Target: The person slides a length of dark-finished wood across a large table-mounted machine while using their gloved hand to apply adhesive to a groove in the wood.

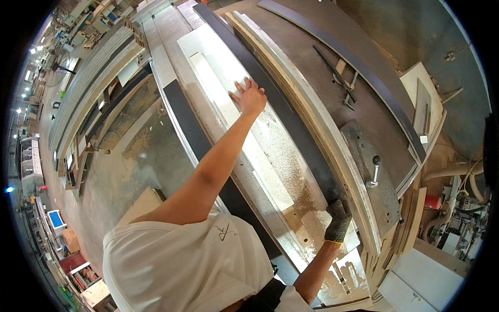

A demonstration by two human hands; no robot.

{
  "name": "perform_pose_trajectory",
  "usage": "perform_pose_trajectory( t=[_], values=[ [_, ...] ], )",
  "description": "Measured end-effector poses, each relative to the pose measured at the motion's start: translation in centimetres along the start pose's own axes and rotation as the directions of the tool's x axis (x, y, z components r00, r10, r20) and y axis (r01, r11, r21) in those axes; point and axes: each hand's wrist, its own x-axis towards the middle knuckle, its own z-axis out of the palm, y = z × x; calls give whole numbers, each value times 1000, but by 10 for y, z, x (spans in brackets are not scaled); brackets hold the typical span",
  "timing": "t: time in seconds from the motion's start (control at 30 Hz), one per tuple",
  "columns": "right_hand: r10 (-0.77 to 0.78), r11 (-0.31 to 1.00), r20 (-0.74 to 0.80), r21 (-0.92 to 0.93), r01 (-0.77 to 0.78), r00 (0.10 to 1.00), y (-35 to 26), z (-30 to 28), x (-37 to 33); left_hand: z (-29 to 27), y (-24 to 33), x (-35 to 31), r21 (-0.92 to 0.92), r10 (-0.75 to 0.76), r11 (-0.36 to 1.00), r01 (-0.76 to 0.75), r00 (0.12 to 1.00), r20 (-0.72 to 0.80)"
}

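My bare left hand (pixel 249 98) lies with its fingers spread on a long white panel (pixel 278 138). A narrower white strip (pixel 267 179) lies along the panel's left side, beneath my left forearm. My right hand (pixel 339 222), in a dark knitted glove, rests at the near end of the panel, beside the end of a long dark strip (pixel 270 86). Its fingers look curled, but what they grip is hidden. The panel's near part is speckled with brown dust.
To the right runs a raised layered wooden edge (pixel 306 122). Beyond it lie a long curved grey strip (pixel 353 60), a dark metal clamp-like tool (pixel 340 80) and an upright lever (pixel 375 169). A stack of long boards (pixel 99 78) stands at the left.
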Motion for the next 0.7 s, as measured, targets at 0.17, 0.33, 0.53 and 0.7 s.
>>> perform_pose_trajectory(
  t=[0.17,0.33,0.53,0.7],
  values=[
    [-6,999,27,49,5,1000,3,13,7,11,-17,23,-45,15,999,-18,998,-64],
    [-43,995,47,-84,46,998,-10,35,8,7,-21,40,-18,9,1000,-11,998,-67],
    [-28,999,-12,-35,28,1000,-8,51,15,0,-26,57,19,-3,1000,4,998,-55],
    [-59,998,50,-13,59,997,-4,62,23,-4,-31,72,2,-10,1000,11,998,-63]
  ],
)
